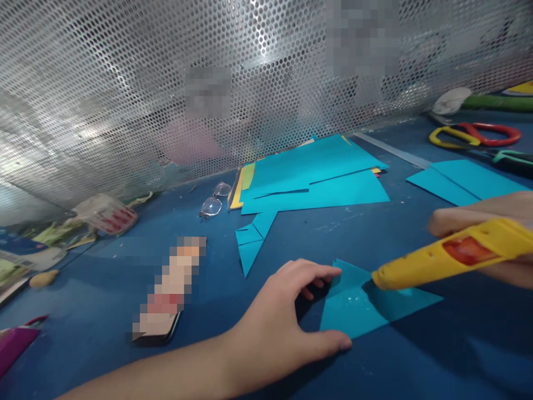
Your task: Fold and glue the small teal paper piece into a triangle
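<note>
From the head camera we see the left hand (287,316) spread flat on the blue table (416,366), fingertips and thumb pinning the near corner of a blue paper triangle (366,305) that lies in front of us. The right hand (491,233) is wrapped around a yellow glue gun (449,258), its tip touching the triangle's top edge. Behind lie a stack of paper sheets (312,178), glasses (214,200) and scissors (474,135).

open blue tabletop (437,361) near right, paper stack (316,178) and mesh wall (125,83) blocking behind
</note>
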Action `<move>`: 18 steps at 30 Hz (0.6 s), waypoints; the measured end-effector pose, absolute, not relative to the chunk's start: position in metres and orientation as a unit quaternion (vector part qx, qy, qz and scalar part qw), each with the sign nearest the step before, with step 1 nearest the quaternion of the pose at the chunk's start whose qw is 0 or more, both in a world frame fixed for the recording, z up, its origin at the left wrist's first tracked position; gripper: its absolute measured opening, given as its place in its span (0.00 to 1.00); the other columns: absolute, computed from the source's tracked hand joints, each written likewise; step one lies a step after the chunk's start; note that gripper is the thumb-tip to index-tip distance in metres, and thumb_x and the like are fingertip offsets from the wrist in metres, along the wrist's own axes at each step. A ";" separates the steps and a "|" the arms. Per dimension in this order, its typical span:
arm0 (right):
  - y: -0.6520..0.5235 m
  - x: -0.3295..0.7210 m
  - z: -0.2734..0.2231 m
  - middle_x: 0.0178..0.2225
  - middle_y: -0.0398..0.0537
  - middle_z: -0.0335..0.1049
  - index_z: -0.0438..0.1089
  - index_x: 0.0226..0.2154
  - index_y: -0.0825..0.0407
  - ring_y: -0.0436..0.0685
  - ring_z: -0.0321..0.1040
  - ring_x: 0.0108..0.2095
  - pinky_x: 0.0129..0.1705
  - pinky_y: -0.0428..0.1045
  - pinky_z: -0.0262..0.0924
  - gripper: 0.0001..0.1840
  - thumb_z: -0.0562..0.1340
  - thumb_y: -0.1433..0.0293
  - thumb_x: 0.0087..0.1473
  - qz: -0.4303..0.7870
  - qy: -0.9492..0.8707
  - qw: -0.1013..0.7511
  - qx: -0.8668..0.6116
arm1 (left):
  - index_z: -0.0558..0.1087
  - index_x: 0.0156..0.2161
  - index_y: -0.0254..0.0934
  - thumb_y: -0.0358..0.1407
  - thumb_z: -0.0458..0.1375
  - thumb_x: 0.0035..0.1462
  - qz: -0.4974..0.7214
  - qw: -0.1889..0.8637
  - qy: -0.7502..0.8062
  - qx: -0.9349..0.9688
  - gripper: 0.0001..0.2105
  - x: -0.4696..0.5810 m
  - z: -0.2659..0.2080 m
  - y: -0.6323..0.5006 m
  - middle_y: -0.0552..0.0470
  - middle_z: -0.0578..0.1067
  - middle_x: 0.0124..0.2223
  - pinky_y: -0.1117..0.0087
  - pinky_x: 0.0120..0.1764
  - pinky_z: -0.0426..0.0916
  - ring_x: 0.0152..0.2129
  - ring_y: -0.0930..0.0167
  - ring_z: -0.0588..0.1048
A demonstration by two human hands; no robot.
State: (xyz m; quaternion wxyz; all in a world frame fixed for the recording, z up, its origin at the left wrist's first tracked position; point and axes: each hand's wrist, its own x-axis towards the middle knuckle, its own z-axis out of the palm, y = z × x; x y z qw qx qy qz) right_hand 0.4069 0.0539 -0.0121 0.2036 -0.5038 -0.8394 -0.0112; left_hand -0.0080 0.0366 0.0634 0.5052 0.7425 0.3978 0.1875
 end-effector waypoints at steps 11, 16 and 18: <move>0.050 0.413 -0.027 0.28 0.42 0.47 0.55 0.36 0.37 0.69 0.51 0.27 0.30 0.59 0.48 0.27 0.56 0.34 0.65 -0.015 -0.826 0.204 -0.525 | 0.84 0.66 0.35 0.51 0.82 0.57 0.186 0.506 0.397 0.743 0.37 -0.008 0.063 0.037 0.41 0.82 0.58 0.56 0.61 0.76 0.53 0.57 0.79; 0.056 0.418 -0.015 0.27 0.42 0.50 0.56 0.36 0.37 0.68 0.51 0.25 0.30 0.60 0.48 0.27 0.55 0.34 0.67 -0.003 -0.843 0.200 -0.499 | 0.84 0.66 0.34 0.51 0.82 0.56 0.182 0.507 0.400 0.741 0.38 -0.009 0.064 0.038 0.40 0.82 0.58 0.56 0.61 0.76 0.53 0.57 0.79; 0.059 0.421 -0.008 0.25 0.42 0.53 0.57 0.35 0.37 0.67 0.52 0.23 0.30 0.60 0.49 0.27 0.53 0.34 0.70 0.008 -0.854 0.195 -0.482 | 0.84 0.66 0.35 0.51 0.82 0.57 0.183 0.506 0.402 0.741 0.37 -0.009 0.065 0.038 0.41 0.82 0.58 0.56 0.61 0.76 0.52 0.57 0.79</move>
